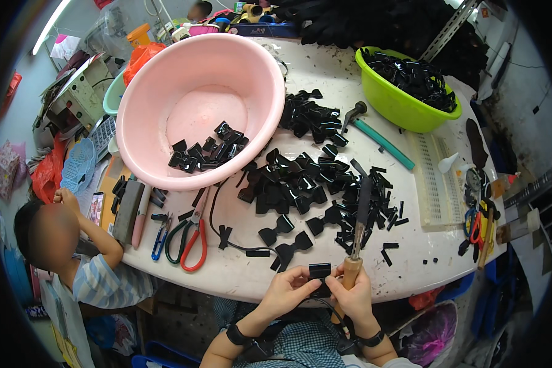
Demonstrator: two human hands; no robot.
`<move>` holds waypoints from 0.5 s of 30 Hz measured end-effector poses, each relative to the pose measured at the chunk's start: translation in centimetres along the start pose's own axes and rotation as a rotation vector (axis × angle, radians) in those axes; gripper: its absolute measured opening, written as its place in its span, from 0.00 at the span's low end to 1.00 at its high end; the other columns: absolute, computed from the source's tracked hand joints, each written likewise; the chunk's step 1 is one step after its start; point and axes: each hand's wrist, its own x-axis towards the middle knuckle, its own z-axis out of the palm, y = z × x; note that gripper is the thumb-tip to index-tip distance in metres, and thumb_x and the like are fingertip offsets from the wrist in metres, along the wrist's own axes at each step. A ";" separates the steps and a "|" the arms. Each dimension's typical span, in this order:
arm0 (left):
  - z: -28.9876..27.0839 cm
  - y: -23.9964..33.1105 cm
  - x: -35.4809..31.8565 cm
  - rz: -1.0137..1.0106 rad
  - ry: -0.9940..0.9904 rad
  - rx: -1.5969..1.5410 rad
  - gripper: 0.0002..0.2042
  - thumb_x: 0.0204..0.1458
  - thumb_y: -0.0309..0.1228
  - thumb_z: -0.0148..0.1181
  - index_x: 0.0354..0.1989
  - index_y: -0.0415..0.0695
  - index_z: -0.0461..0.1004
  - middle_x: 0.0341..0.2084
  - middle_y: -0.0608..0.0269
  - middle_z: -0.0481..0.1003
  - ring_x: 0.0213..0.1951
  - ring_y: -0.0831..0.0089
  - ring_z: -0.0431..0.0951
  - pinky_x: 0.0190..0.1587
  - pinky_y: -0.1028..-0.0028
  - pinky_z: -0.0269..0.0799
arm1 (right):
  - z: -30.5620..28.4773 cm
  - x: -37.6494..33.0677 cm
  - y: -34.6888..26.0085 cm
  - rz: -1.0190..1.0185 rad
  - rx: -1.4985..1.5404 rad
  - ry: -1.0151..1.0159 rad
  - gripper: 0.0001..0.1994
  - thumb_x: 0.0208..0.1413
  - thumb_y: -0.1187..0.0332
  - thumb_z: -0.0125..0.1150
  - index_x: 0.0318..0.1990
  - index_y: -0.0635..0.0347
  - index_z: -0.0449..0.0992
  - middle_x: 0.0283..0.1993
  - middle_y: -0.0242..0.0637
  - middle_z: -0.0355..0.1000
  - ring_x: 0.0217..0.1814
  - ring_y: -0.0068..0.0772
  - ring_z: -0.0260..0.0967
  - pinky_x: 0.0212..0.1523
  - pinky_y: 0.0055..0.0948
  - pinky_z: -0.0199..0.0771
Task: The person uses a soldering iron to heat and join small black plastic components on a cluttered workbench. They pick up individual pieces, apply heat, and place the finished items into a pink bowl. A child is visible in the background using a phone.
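My left hand (286,290) and my right hand (351,297) meet at the near table edge, both pinching a small black folded ribbon piece (319,270). A wooden-handled soldering iron (357,236) also sits in my right hand, its dark tip pointing away over the table. A pile of black ribbon bows (300,184) lies just beyond my hands on the white table (239,270). More black bows (205,150) lie inside a big pink basin (184,104).
A green bowl (405,107) of black pieces stands far right. Red-handled scissors (193,239), small blue snips (159,236) and a teal stick (383,144) lie on the table. A white ridged tray (435,184) sits right. A person in a striped shirt (104,279) leans at the left edge.
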 end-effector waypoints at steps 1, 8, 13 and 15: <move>0.0 -0.1 0.0 0.004 -0.003 -0.011 0.09 0.48 0.27 0.56 0.37 0.38 0.70 0.25 0.69 0.72 0.27 0.86 0.69 0.28 0.86 0.65 | -0.1 0.0 0.1 -0.001 0.002 -0.003 0.13 0.43 0.78 0.58 0.35 0.63 0.61 0.28 0.33 0.65 0.20 0.16 0.62 0.19 0.15 0.64; -0.4 1.1 -0.3 -0.111 -0.090 -0.030 0.07 0.47 0.26 0.56 0.34 0.38 0.71 0.24 0.70 0.72 0.26 0.86 0.69 0.29 0.86 0.65 | -0.8 -0.2 -1.1 0.049 -0.010 -0.107 0.14 0.41 0.78 0.60 0.35 0.63 0.62 0.28 0.31 0.64 0.21 0.16 0.63 0.19 0.16 0.64; -0.3 -0.5 0.3 -0.064 -0.171 -0.350 0.05 0.46 0.24 0.56 0.32 0.39 0.70 0.27 0.69 0.71 0.27 0.84 0.70 0.32 0.84 0.68 | -1.1 -0.3 -1.4 0.114 0.030 -0.164 0.14 0.41 0.77 0.61 0.35 0.62 0.62 0.27 0.31 0.64 0.20 0.16 0.62 0.18 0.16 0.64; 0.0 -0.1 0.2 -0.136 -0.153 -0.424 0.04 0.46 0.23 0.56 0.31 0.39 0.69 0.28 0.69 0.71 0.27 0.84 0.70 0.32 0.84 0.68 | -1.2 -0.4 -1.3 0.126 0.044 -0.162 0.14 0.41 0.77 0.60 0.35 0.62 0.62 0.27 0.32 0.64 0.20 0.16 0.62 0.18 0.16 0.63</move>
